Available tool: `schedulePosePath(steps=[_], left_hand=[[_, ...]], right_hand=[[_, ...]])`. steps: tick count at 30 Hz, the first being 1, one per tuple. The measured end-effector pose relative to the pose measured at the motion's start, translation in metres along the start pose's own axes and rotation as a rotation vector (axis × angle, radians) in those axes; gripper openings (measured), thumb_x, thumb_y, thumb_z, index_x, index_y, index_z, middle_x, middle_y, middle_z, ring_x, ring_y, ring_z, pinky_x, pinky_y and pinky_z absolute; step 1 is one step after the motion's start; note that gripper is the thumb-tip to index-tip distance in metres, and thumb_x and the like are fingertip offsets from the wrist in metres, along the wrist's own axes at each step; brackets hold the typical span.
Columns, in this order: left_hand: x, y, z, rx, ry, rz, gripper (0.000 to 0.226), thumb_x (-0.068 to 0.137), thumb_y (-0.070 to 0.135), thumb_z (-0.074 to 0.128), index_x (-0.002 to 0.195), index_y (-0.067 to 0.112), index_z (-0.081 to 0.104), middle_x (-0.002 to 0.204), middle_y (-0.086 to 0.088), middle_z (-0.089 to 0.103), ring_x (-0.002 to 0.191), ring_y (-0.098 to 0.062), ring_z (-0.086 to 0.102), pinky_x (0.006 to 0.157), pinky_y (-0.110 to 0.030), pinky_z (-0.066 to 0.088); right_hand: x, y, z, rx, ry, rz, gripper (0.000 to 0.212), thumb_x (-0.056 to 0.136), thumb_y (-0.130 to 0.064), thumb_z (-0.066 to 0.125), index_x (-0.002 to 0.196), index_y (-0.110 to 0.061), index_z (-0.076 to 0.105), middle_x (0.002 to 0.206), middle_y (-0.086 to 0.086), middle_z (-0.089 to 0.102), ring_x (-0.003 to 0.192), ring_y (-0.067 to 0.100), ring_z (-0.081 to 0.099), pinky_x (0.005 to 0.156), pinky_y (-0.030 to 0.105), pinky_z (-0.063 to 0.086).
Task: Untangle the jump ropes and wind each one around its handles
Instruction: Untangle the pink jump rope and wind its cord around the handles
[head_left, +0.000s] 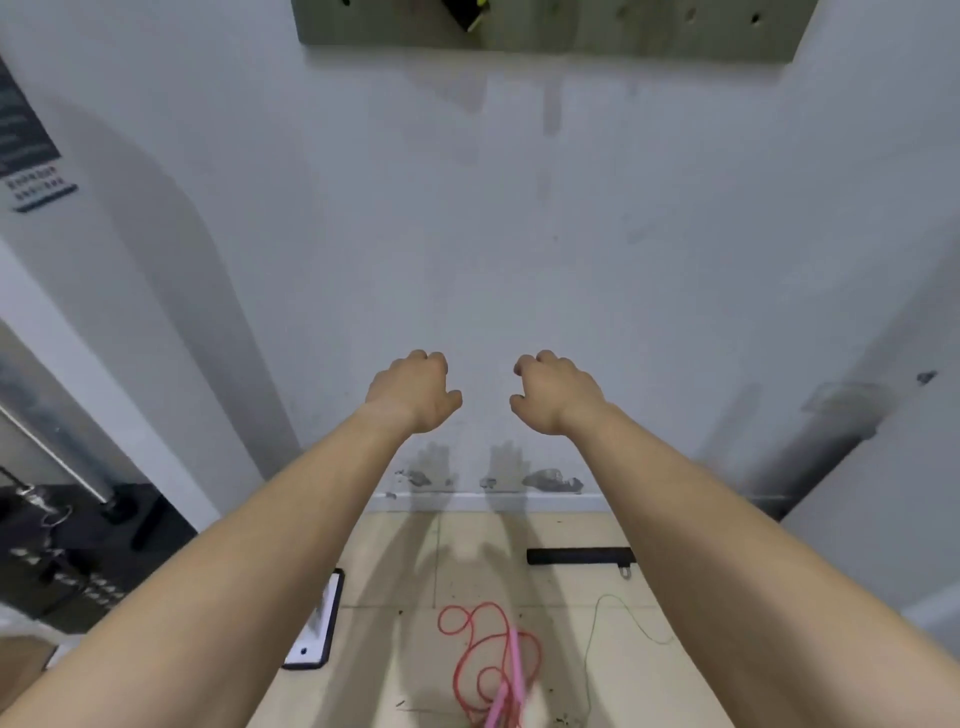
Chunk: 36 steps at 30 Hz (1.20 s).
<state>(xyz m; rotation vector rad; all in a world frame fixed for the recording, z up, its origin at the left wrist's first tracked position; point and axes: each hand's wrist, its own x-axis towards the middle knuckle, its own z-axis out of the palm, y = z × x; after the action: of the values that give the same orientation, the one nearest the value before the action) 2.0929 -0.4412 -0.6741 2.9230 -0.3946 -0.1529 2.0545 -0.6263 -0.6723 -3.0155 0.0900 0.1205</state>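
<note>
The red jump rope (470, 654) lies on the tiled floor (395, 551) in a loose tangle of overlapping loops, low in the centre of the view. Two pink handles (506, 686) lie across the right side of the tangle, side by side and touching the red cord. A second, thin green rope (608, 596) lies just to the right of the red one, apart from it, in a slack open curve; its handles are not visible. Neither rope is wound. Both forearms extend forward above the ropes. The left hand (413, 392) and the right hand (558, 392) are held level, near each other but not touching, seen against the wall (519, 260), well above the ropes. The fingers of each hand are loosely curled downward with the thumb apart; neither hand holds anything. A black bar (579, 556) lies on the floor near the base of the wall, beyond the green rope. A white panel with a black rim (317, 623) lies on the floor left of the red rope. A green-grey board (571, 26) is mounted high on the wall. Dark gym equipment (62, 561) stands at the left edge.
</note>
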Motion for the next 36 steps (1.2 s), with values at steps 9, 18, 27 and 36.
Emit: schedulePosePath(steps=[9, 18, 27, 36], left_hand=[[-0.079, -0.025, 0.151, 0.014, -0.088, -0.024, 0.05, 0.096, 0.042, 0.054, 0.135, 0.012, 0.049, 0.135, -0.01, 0.048, 0.12, -0.033, 0.052, 0.097, -0.045, 0.048], [-0.243, -0.01, 0.157, -0.034, -0.084, 0.031, 0.05, 0.095, 0.04, 0.056, 0.138, 0.016, 0.051, 0.136, -0.011, 0.048, 0.121, -0.032, 0.053, 0.1, -0.041, 0.047], [-0.303, -0.025, 0.261, -0.099, -0.211, 0.007, 0.051, 0.095, 0.04, 0.058, 0.137, 0.012, 0.053, 0.136, -0.014, 0.051, 0.123, -0.033, 0.053, 0.102, -0.037, 0.044], [-0.294, -0.066, 0.418, -0.157, -0.444, -0.089, 0.05, 0.095, 0.033, 0.057, 0.137, 0.009, 0.048, 0.132, -0.014, 0.052, 0.115, -0.031, 0.054, 0.076, -0.035, 0.05]], right_hand=[[-0.08, 0.019, 0.148, -0.034, -0.093, 0.037, 0.05, 0.099, -0.033, 0.05, 0.144, -0.012, 0.042, 0.143, 0.012, 0.043, 0.127, 0.033, 0.045, 0.096, 0.044, 0.044], [-0.236, 0.002, 0.152, 0.054, -0.041, 0.015, 0.047, 0.098, -0.036, 0.047, 0.14, -0.015, 0.046, 0.141, 0.011, 0.045, 0.126, 0.035, 0.047, 0.1, 0.045, 0.046], [-0.285, 0.007, 0.264, 0.085, -0.202, 0.025, 0.051, 0.095, -0.035, 0.055, 0.14, -0.014, 0.048, 0.141, 0.013, 0.047, 0.128, 0.035, 0.048, 0.104, 0.045, 0.045], [-0.277, 0.025, 0.425, 0.131, -0.45, 0.054, 0.05, 0.097, -0.03, 0.052, 0.145, -0.018, 0.043, 0.138, 0.012, 0.048, 0.122, 0.033, 0.052, 0.096, 0.041, 0.047]])
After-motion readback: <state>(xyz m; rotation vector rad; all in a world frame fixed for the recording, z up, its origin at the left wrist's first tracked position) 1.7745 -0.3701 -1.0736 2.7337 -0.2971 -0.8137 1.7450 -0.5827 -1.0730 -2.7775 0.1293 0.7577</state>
